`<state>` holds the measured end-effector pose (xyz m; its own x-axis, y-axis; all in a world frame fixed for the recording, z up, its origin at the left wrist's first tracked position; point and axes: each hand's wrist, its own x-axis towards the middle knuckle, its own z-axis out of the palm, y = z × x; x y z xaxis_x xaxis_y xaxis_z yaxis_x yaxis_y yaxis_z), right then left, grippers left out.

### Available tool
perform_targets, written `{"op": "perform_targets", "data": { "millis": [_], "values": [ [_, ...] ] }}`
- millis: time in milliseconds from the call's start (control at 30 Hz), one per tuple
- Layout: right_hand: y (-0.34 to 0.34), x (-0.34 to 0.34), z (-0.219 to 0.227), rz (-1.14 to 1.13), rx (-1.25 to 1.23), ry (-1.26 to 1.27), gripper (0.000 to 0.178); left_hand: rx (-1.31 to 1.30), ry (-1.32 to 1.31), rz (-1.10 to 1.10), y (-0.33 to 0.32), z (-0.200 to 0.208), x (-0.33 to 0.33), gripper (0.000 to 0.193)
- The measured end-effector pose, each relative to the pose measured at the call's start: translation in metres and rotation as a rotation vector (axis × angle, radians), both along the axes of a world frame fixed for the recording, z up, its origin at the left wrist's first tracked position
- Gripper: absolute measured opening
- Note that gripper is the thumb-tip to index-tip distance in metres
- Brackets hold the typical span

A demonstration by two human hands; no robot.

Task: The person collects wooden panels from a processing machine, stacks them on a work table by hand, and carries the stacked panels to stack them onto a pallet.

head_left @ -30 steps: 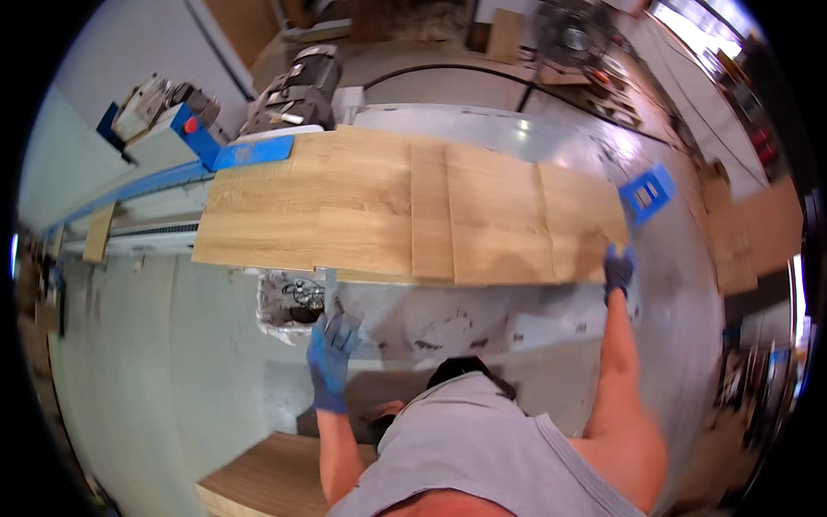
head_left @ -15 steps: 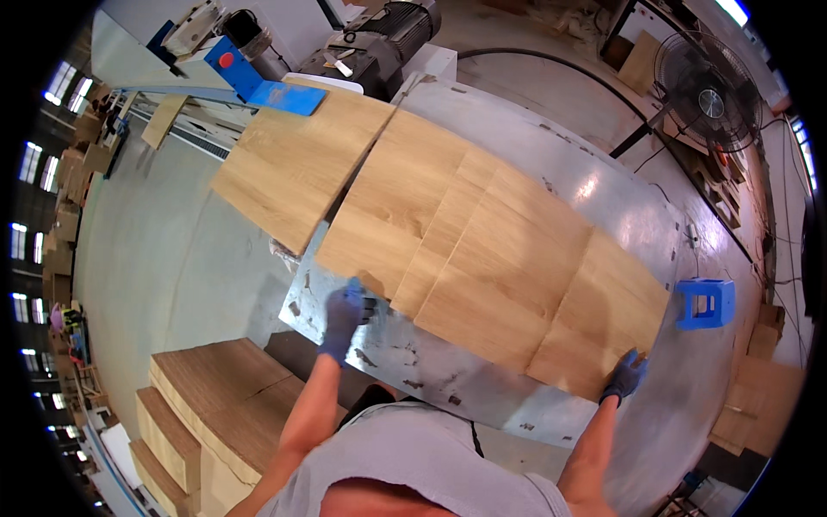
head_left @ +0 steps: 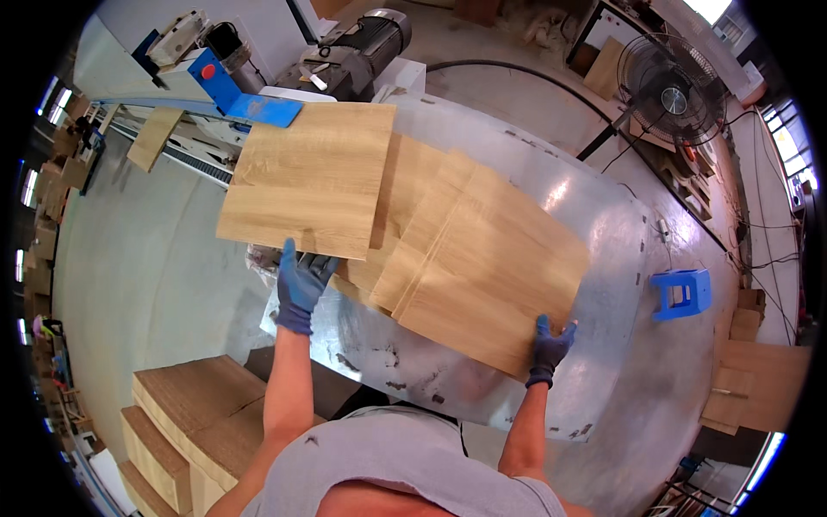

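Wooden panels (head_left: 500, 258) end before right edge of tabletop (head_left: 607, 293).

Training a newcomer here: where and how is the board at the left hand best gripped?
Probably by the near edge of the board, from the near side, thumb above and fingers beneath. It is flat and thin, and that edge, at the left hand, seems to overhang the floor at left.

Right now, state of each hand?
Left hand: closed on the large left board.
Right hand: at a corner of the large right board; grip cannot be told.
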<state>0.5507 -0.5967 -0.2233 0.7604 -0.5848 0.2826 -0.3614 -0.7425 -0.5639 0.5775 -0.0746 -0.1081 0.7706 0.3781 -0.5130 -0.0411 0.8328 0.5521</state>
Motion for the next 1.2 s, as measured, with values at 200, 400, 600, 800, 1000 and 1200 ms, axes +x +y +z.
{"op": "perform_targets", "data": {
  "millis": [200,400,600,800,1000,1200],
  "values": [
    [-0.026,0.025,0.036,0.128,0.771,0.261,0.06,-0.011,-0.049,-0.003,0.042,-0.033,0.016,0.044],
    [-0.032,0.036,0.049,0.205,1.015,0.312,0.034,0.104,-0.204,-0.227,0.015,0.007,-0.029,0.048],
    [0.03,0.06,0.074,0.397,0.976,0.149,0.031,0.042,-0.035,-0.336,-0.074,0.022,-0.079,0.048],
    [0.057,0.064,0.056,0.274,1.151,-0.079,0.026,0.603,0.263,-0.972,-0.132,-0.011,-0.103,0.022],
    [0.075,0.067,0.085,0.313,1.013,-0.022,0.034,1.031,0.297,-0.349,-0.079,0.028,-0.069,0.033],
    [0.072,0.073,0.073,0.377,1.079,0.11,0.041,2.078,0.499,-0.19,0.029,-0.046,0.052,0.064]
  ]
}}
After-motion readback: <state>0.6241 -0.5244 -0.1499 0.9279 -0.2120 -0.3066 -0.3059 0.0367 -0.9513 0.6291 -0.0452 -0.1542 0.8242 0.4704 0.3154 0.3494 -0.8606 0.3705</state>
